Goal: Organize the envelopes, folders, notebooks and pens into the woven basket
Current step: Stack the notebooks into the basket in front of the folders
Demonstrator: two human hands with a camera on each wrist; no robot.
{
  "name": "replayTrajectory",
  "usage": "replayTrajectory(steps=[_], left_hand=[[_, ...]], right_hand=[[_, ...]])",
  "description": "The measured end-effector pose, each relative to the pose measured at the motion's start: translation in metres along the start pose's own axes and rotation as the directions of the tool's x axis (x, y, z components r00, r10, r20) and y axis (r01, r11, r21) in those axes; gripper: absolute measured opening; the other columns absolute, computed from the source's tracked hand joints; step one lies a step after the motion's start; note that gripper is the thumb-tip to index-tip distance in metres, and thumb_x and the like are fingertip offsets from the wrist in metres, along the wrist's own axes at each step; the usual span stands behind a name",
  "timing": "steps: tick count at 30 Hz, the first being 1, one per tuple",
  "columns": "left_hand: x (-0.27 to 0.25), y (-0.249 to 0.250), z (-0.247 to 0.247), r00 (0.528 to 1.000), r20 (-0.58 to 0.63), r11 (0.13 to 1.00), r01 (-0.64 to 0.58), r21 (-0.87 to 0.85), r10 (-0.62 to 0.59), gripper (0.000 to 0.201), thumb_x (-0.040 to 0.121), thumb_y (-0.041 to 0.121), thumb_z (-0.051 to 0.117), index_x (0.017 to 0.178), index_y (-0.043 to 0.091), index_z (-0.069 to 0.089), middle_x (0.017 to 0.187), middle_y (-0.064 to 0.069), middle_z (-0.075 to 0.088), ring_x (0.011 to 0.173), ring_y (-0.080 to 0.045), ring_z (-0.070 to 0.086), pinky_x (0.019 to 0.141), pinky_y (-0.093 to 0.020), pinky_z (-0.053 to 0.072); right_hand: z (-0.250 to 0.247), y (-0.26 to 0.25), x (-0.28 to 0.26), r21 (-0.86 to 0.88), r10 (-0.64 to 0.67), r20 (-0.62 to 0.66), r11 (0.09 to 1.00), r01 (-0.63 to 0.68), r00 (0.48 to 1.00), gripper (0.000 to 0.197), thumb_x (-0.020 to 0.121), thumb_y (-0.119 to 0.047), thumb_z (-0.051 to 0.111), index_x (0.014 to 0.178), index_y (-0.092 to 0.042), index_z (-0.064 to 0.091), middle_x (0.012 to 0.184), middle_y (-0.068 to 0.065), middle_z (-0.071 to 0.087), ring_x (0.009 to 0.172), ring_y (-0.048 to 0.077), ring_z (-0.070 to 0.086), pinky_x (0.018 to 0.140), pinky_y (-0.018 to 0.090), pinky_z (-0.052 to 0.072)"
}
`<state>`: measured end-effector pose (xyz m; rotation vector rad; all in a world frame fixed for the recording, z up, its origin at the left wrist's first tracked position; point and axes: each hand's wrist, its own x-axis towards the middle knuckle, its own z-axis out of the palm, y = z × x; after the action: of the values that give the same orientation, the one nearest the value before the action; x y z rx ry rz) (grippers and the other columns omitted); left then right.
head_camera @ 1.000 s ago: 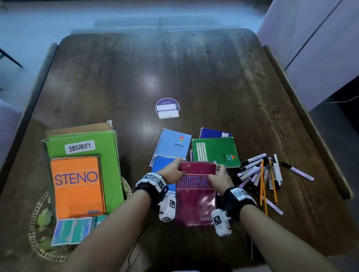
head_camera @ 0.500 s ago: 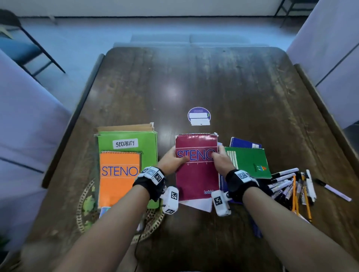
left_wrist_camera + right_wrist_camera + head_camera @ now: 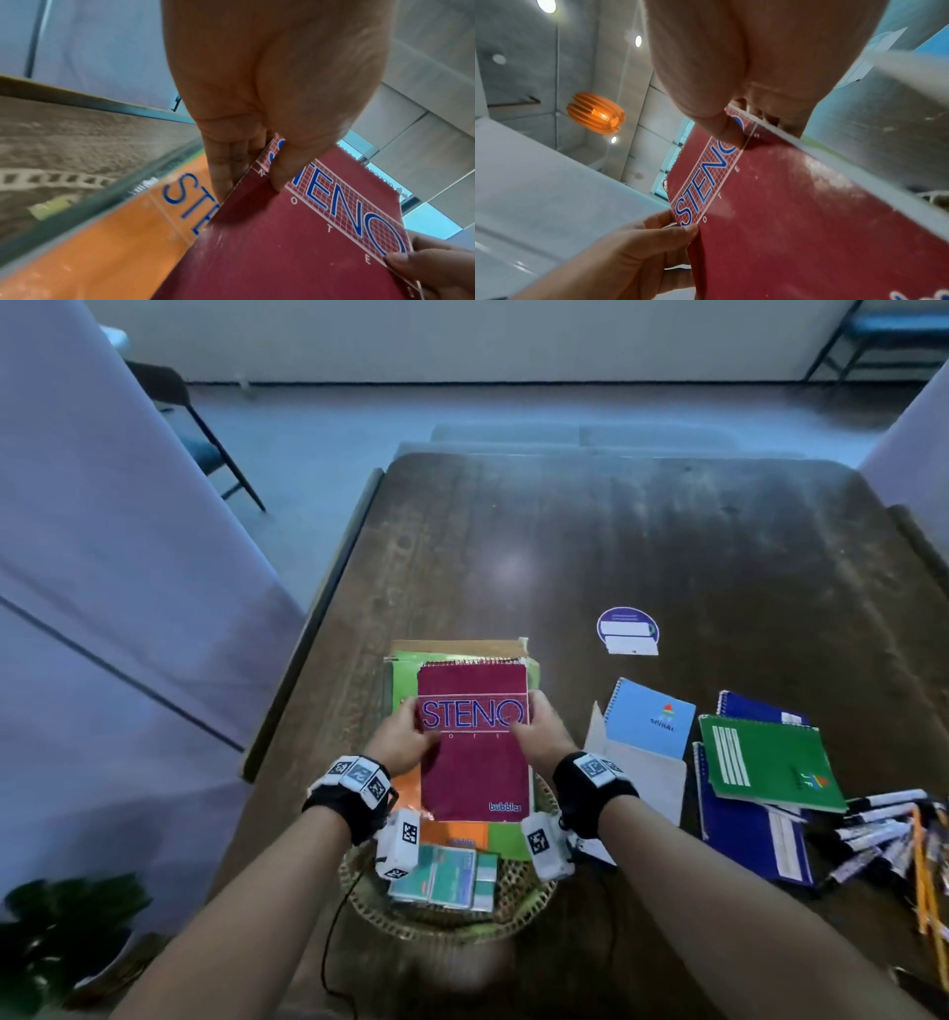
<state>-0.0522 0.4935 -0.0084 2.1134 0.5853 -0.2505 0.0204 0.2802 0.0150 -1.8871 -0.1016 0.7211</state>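
The maroon STENO notebook sits at the centre of the head view, held over the orange STENO notebook and green folder stacked in the woven basket. The left hand pinches its left edge, thumb on the cover, fingers beneath. The right hand pinches its right edge likewise. At the right of the frame, the light blue notebook, green notebook and pens lie on the desk.
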Motion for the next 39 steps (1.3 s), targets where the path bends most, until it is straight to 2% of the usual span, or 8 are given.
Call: replayTrajectory(steps=[7, 11, 15, 18, 23, 29, 34, 39], left_hand=[[-0.007, -0.056, -0.016, 0.988, -0.07, 0.922, 0.153, 0.356, -0.137, 0.029, 0.088, 0.02, 0.068, 0.115, 0.016, 0.061, 0.111, -0.009, 0.071, 0.101, -0.028, 0.067, 0.087, -0.035, 0.054], [0.0, -0.081, -0.017, 0.982, -0.015, 0.86, 0.171, 0.48, -0.187, 0.031, 0.079, 0.026, 0.07, 0.108, 0.016, 0.065, 0.107, -0.01, 0.073, 0.097, -0.029, 0.069, 0.084, -0.038, 0.056], [0.011, -0.085, -0.017, 0.957, -0.155, 0.916, 0.279, 0.288, -0.243, 0.078, 0.077, 0.039, 0.083, 0.137, 0.007, 0.043, 0.14, -0.015, 0.051, 0.126, -0.032, 0.053, 0.105, -0.043, 0.045], [0.025, -0.086, -0.021, 0.965, -0.026, 0.959, 0.263, 0.103, -0.262, 0.113, 0.07, 0.051, 0.085, 0.154, 0.008, 0.021, 0.151, -0.016, 0.043, 0.134, -0.033, 0.049, 0.109, -0.046, 0.041], [0.048, -0.092, -0.019, 0.948, 0.141, 0.928, 0.31, -0.204, -0.286, 0.075, 0.062, 0.032, 0.094, 0.122, 0.016, 0.05, 0.105, -0.006, 0.074, 0.09, -0.024, 0.074, 0.087, -0.05, 0.058], [0.038, -0.08, -0.013, 0.974, 0.01, 0.855, 0.202, -0.478, -0.225, 0.053, 0.072, 0.011, 0.083, 0.112, 0.018, 0.049, 0.11, -0.019, 0.069, 0.093, -0.035, 0.072, 0.085, -0.057, 0.057], [0.021, -0.067, -0.019, 0.98, -0.085, 0.711, 0.07, -0.7, -0.18, 0.061, 0.06, 0.028, 0.084, 0.111, 0.017, 0.052, 0.098, -0.011, 0.074, 0.082, -0.034, 0.072, 0.077, -0.059, 0.057], [0.008, -0.057, -0.021, 0.983, -0.065, 0.675, 0.069, -0.734, -0.171, 0.061, 0.076, 0.037, 0.084, 0.122, 0.014, 0.051, 0.112, -0.017, 0.071, 0.092, -0.036, 0.073, 0.081, -0.052, 0.06]], right_hand=[[0.057, 0.02, 0.008, -0.318, 0.135, 0.176, 0.945, -0.073, 0.975, 0.027, 0.098, -0.018, 0.056, 0.125, -0.021, 0.055, 0.111, -0.003, 0.066, 0.091, 0.011, 0.065, 0.078, 0.029, 0.056], [0.066, 0.028, 0.011, -0.466, 0.139, 0.077, 0.881, -0.088, 0.987, 0.026, 0.098, -0.023, 0.055, 0.123, -0.016, 0.054, 0.111, -0.003, 0.058, 0.09, 0.014, 0.058, 0.074, 0.025, 0.048], [0.06, 0.034, 0.017, -0.472, 0.055, -0.279, 0.861, -0.186, 0.959, 0.059, 0.092, -0.03, 0.061, 0.142, -0.012, 0.035, 0.141, 0.012, 0.036, 0.121, 0.028, 0.048, 0.097, 0.039, 0.045], [0.051, 0.042, 0.023, -0.473, 0.121, -0.388, 0.825, -0.31, 0.914, 0.093, 0.088, -0.046, 0.066, 0.155, -0.011, 0.013, 0.157, 0.016, 0.019, 0.142, 0.033, 0.029, 0.113, 0.044, 0.032], [0.046, 0.054, 0.039, -0.142, 0.266, -0.215, 0.943, -0.3, 0.94, 0.111, 0.076, -0.048, 0.082, 0.154, -0.007, 0.014, 0.156, 0.017, 0.033, 0.14, 0.032, 0.038, 0.114, 0.042, 0.036], [0.055, 0.049, 0.048, -0.049, 0.16, -0.348, 0.981, -0.188, 0.924, 0.091, 0.068, -0.041, 0.088, 0.135, -0.013, 0.033, 0.131, 0.011, 0.05, 0.122, 0.029, 0.052, 0.105, 0.046, 0.045], [0.054, 0.03, 0.036, -0.028, -0.016, -0.4, 1.0, 0.005, 0.916, 0.085, 0.072, -0.051, 0.083, 0.133, -0.015, 0.035, 0.12, 0.001, 0.052, 0.11, 0.017, 0.053, 0.097, 0.035, 0.048], [0.052, 0.026, 0.025, 0.008, 0.054, -0.352, 0.998, -0.055, 0.935, 0.083, 0.079, -0.064, 0.069, 0.137, -0.015, 0.035, 0.123, 0.003, 0.055, 0.113, 0.022, 0.055, 0.094, 0.034, 0.046]])
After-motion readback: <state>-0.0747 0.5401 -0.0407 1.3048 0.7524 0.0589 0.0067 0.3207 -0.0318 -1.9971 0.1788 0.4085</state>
